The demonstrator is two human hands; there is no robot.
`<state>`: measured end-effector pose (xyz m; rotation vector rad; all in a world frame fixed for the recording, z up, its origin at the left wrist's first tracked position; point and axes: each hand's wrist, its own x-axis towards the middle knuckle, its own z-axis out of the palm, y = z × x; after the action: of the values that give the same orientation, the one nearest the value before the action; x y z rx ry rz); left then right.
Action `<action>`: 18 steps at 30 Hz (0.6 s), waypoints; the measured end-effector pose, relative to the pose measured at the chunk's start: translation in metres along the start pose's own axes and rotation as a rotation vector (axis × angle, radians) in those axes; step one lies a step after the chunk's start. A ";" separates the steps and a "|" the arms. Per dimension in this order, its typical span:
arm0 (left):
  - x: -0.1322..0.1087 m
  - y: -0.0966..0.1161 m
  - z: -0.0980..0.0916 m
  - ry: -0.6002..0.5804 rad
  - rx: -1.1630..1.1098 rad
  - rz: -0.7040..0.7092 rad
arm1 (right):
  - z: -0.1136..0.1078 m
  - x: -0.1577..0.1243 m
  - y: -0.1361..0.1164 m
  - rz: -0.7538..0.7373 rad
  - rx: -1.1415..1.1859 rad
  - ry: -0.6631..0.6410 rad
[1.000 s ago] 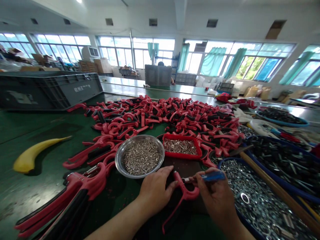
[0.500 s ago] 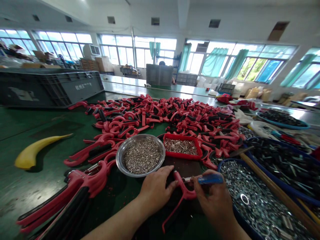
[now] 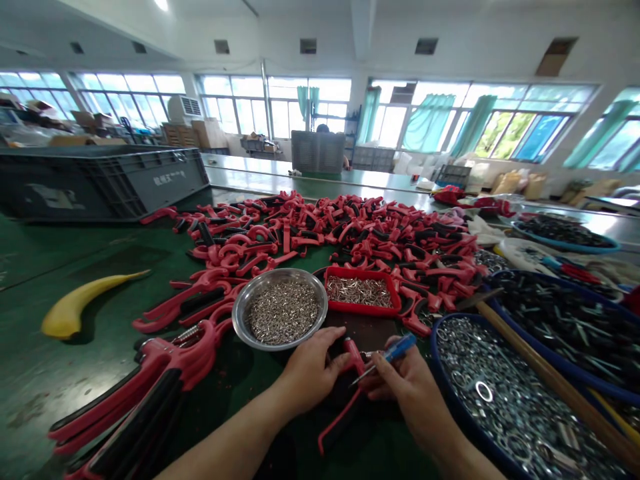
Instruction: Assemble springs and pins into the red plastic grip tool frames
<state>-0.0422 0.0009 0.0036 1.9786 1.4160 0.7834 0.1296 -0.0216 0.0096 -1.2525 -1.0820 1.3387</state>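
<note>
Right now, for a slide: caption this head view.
Left hand steadies a red handle; right hand holds a blue screwdriver beside a steel bowl.

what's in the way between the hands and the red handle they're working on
Nothing visible. The left hand already grips the red handle directly. The right hand holds a blue-handled tool with its metal tip pointed at the handle.
</note>
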 end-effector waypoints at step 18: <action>-0.001 0.002 -0.004 -0.024 -0.022 -0.018 | -0.006 -0.001 0.003 -0.375 -0.422 0.243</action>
<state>-0.0443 0.0001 0.0080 1.9499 1.4033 0.7613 0.1356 -0.0226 0.0066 -1.3839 -1.3836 0.6760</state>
